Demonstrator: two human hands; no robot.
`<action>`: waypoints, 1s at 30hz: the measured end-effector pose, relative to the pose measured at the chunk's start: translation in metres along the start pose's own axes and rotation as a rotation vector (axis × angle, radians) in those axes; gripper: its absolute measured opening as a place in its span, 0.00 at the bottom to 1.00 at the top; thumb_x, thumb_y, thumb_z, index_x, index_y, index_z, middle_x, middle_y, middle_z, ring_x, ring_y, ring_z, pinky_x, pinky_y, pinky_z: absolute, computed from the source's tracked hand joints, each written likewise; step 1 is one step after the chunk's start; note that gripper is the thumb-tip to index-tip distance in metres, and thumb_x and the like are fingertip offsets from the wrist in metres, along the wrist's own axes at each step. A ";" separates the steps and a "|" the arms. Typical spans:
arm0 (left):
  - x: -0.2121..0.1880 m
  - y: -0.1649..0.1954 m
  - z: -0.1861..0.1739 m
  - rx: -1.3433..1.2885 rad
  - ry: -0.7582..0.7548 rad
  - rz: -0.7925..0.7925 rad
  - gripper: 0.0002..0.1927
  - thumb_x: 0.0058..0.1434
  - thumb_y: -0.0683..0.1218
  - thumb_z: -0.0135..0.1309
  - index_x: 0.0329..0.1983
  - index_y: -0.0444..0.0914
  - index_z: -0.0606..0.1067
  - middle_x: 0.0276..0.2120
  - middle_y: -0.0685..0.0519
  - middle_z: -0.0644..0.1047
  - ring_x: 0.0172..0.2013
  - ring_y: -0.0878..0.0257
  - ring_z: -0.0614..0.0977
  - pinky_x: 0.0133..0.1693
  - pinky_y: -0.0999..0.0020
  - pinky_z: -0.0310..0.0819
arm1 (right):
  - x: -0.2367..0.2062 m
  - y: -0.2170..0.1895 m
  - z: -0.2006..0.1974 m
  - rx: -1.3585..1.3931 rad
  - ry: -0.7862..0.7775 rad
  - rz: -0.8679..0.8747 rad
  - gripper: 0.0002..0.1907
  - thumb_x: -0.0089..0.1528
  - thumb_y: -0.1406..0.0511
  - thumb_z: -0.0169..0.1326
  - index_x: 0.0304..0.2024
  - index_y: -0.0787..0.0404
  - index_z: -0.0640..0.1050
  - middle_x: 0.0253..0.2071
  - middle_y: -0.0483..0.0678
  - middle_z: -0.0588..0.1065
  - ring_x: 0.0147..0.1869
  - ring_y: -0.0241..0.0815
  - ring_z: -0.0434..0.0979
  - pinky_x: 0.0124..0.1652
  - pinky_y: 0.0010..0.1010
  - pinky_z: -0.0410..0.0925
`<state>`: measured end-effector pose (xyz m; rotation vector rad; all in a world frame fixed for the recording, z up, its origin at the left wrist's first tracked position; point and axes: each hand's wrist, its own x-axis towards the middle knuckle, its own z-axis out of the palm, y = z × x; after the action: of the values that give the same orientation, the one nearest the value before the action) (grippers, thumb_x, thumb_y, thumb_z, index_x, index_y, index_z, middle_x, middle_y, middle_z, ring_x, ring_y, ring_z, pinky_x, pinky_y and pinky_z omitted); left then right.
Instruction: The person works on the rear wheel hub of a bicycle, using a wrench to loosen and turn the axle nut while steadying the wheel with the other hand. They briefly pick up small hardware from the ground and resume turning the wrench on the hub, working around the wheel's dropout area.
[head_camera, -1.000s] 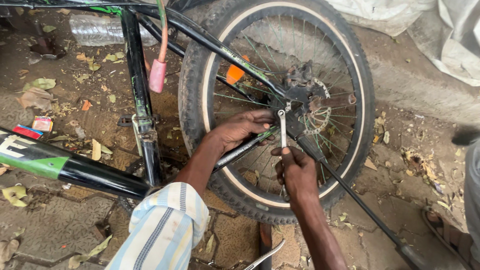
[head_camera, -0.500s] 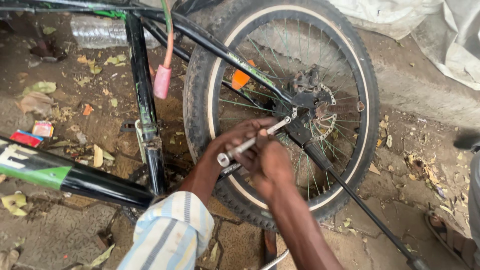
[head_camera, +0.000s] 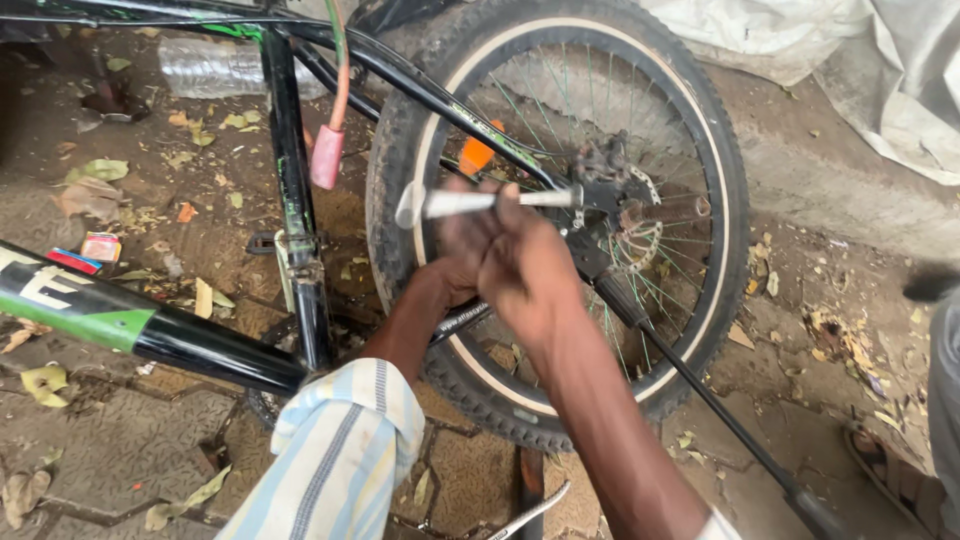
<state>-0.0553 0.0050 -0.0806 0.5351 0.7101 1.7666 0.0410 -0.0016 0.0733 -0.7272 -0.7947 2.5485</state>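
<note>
The spanner (head_camera: 490, 202) lies level at the wheel (head_camera: 560, 220) hub, your right hand (head_camera: 520, 265) clenched round its shaft, your left hand (head_camera: 455, 275) hidden behind, grip unclear.

Tight quarters at the hub, open ground to the sides

The right hand (head_camera: 530, 270) and left hand (head_camera: 455, 275) crowd in front of the wheel (head_camera: 560, 220), where spokes (head_camera: 540, 110) leave only narrow gaps and the black frame tubes (head_camera: 460, 105) cross the rim. The spanner (head_camera: 490, 202) lies level across the near approach to the hub (head_camera: 625, 205). Left of the wheel, the upright frame tube (head_camera: 290, 190) and the orange cable end (head_camera: 327, 155) block the way. Far left, leaf-strewn paving (head_camera: 130, 170) lies open; right of the tyre, bare ground (head_camera: 820, 300) offers room.
</note>
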 end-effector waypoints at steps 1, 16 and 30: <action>-0.002 0.002 0.003 0.029 -0.031 -0.006 0.26 0.60 0.40 0.61 0.62 0.33 0.69 0.58 0.44 0.74 0.60 0.54 0.76 0.58 0.59 0.75 | -0.023 0.001 -0.007 -0.240 -0.061 -0.037 0.14 0.73 0.60 0.44 0.48 0.65 0.72 0.45 0.56 0.75 0.46 0.48 0.79 0.45 0.38 0.78; -0.020 0.020 0.021 0.228 -0.216 -0.118 0.27 0.62 0.38 0.57 0.67 0.38 0.70 0.64 0.50 0.74 0.52 0.61 0.78 0.48 0.65 0.78 | -0.070 -0.024 -0.102 -1.284 0.465 -0.170 0.17 0.71 0.57 0.45 0.42 0.56 0.82 0.19 0.41 0.61 0.20 0.33 0.55 0.22 0.30 0.51; -0.013 0.011 0.013 0.068 -0.159 -0.185 0.30 0.65 0.35 0.50 0.72 0.34 0.63 0.67 0.50 0.71 0.57 0.64 0.78 0.55 0.70 0.79 | -0.062 -0.013 -0.071 -1.303 0.517 -0.089 0.19 0.70 0.57 0.44 0.41 0.65 0.80 0.16 0.45 0.67 0.17 0.37 0.63 0.20 0.33 0.57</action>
<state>-0.0507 -0.0071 -0.0638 0.6283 0.6879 1.5150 0.1335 0.0074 0.0537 -1.5226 -2.1507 1.3442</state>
